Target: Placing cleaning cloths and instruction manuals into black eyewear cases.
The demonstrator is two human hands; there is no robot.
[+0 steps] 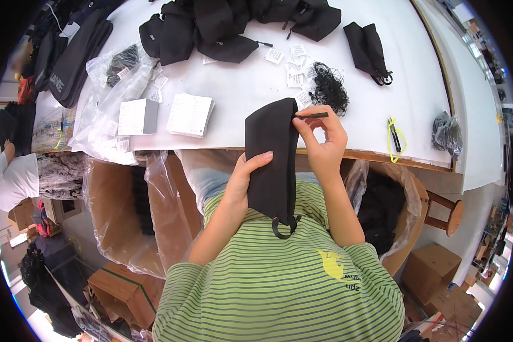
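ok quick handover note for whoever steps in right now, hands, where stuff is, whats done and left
Left hand: grips the black pouch from its left side, held upright over the lap.
Right hand: pinches the zipper pull at the pouch's top edge.
On the white table: pile of black pouches, paper tags, tangle of black cords.
Done: cannot tell.
Left: no tag shows on the held pouch.
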